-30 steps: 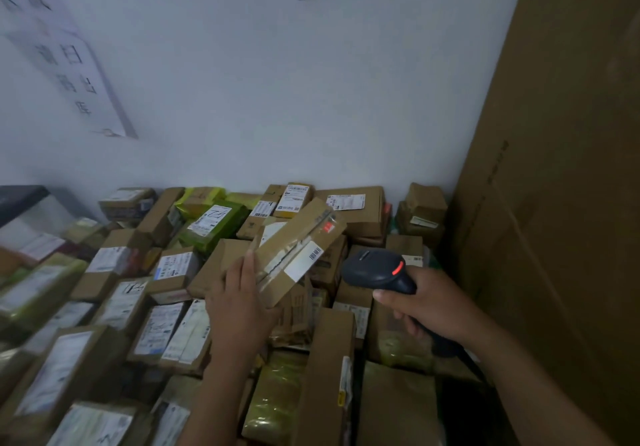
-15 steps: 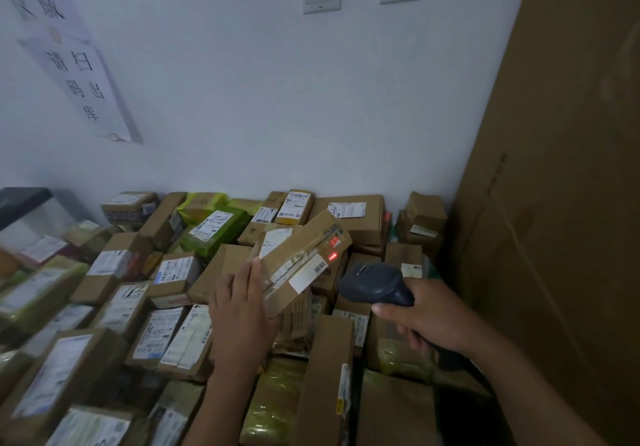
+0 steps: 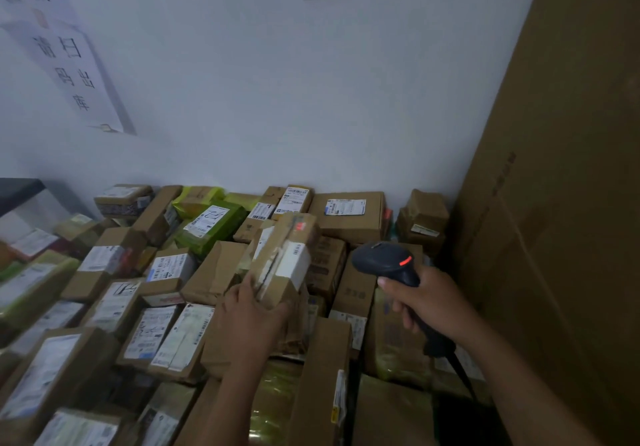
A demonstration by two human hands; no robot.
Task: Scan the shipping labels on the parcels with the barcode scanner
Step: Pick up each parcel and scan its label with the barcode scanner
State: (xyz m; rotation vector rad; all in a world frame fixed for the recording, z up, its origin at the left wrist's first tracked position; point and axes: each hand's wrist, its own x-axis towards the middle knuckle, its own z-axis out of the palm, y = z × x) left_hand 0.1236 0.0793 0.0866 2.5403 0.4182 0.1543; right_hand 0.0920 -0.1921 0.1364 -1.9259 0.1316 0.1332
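Clasping parcel (image 3: 282,265) at lower end w/ left hand (image 3: 249,317), prob light, stiff cardboard; curling right hand (image 3: 433,303) round scanner (image 3: 382,262) grip.

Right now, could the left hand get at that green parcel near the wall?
Probably not yet: the left hand grips a tilted brown box, so it is busy. The green parcel lies uncovered just beyond it, so a freed hand could likely reach it.
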